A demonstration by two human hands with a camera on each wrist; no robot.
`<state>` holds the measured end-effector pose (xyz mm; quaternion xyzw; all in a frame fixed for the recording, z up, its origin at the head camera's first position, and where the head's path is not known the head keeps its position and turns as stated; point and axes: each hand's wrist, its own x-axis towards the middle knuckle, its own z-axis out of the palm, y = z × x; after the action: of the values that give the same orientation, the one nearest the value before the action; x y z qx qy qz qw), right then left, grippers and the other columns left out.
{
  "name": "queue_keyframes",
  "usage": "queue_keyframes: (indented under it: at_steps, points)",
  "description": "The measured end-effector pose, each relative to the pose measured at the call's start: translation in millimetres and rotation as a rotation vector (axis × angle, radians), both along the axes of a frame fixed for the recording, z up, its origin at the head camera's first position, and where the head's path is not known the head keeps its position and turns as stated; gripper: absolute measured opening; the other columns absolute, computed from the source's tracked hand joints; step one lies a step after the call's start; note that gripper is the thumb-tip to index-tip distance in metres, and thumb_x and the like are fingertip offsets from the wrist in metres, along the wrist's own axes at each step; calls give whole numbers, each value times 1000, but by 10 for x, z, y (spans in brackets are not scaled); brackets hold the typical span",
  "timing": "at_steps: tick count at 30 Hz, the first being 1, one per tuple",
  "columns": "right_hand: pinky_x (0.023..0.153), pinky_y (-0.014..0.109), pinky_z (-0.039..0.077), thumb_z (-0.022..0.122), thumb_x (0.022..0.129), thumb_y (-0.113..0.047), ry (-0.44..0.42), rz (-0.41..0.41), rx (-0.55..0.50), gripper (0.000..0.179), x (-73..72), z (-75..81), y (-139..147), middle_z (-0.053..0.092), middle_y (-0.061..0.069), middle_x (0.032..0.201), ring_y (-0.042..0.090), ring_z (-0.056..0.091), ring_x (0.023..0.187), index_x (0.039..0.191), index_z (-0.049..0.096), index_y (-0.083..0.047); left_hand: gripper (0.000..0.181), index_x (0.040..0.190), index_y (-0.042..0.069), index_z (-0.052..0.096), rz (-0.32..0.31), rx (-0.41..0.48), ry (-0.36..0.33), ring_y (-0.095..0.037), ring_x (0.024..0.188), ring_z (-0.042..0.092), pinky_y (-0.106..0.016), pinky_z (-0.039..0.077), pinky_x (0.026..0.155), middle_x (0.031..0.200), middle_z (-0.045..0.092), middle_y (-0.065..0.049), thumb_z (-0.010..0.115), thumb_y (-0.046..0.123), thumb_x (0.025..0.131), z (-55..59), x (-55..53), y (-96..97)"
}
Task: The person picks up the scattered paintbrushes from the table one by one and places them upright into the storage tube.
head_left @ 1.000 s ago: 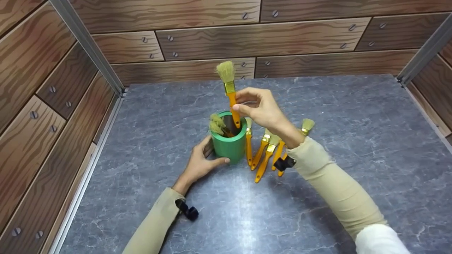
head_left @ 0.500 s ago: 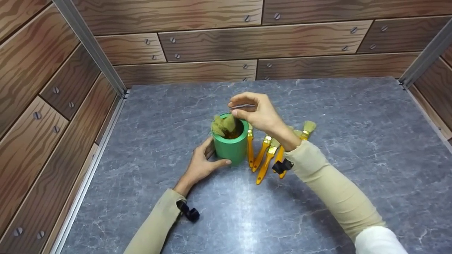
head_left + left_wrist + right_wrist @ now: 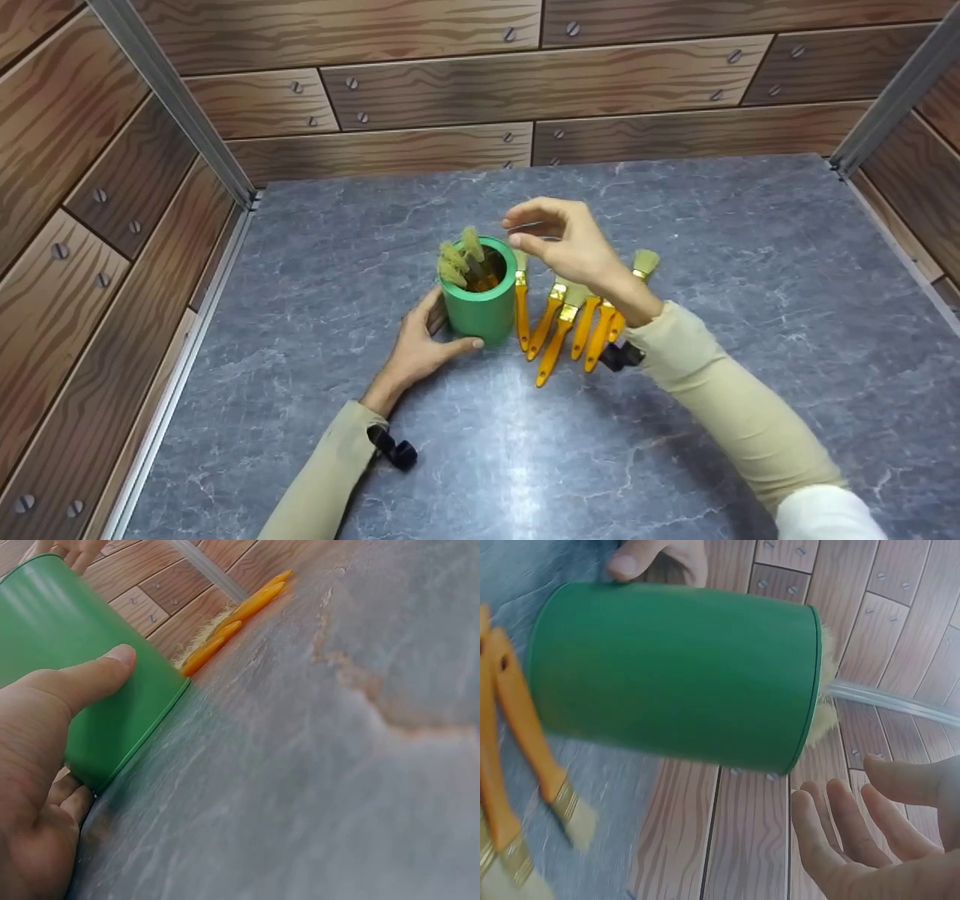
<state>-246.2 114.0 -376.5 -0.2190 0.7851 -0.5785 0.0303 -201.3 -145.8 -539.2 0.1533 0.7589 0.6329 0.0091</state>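
A green cylindrical cup (image 3: pixel 480 316) stands upright on the table in the head view. Several paintbrushes (image 3: pixel 471 244) lean against its left rim, bristles up, their handles mostly hidden inside. My left hand (image 3: pixel 421 346) grips the cup low on its left side; the thumb (image 3: pixel 105 675) lies along the wall in the left wrist view, with fingers partly hidden behind. Beyond the cup's right rim, my right hand (image 3: pixel 571 238) hovers with nothing in it, thumb and fingers apart and loosely bent. In the right wrist view those fingers (image 3: pixel 847 817) sit just off the cup's mouth.
To the right of the cup, several loose paintbrushes (image 3: pixel 553 352) with orange handles lie fanned out, partly under my right forearm. The grey marbled table (image 3: pixel 330 247) is bounded by wood-patterned walls (image 3: pixel 420 90) at the back and sides.
The paintbrush that my right hand pinched over the cup went down into it and was let go. The right hand has since moved slightly right, away from the bristles. My left hand keeps its hold.
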Motion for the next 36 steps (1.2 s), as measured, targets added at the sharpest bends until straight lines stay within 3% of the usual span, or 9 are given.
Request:
queue_keyframes:
  at_steps: [11,22,36]
  points:
    - [92,25,64,76,99,-5,2,-58,83,28,55,-128,378,75,18,123,31,74,113,126,73,1,108,170,21,31,12,-5,-11,-23,156,43,-38,39,129,169,44,-2,96,24,83,-16,19,-29]
    - [94,39,66,79,98,-11,4,-121,241,31,71,-354,783,75,20,124,34,75,111,127,73,0,108,169,20,32,3,20,-15,-22,156,43,-37,40,128,168,45,-2,96,24,82,-31,23,-25]
    - [87,36,68,82,93,-5,10,-190,373,29,63,-638,1165,76,25,111,40,77,101,118,73,8,107,170,24,31,-12,5,7,-21,155,44,-38,41,128,168,44,0,95,26,84,-11,-6,7]
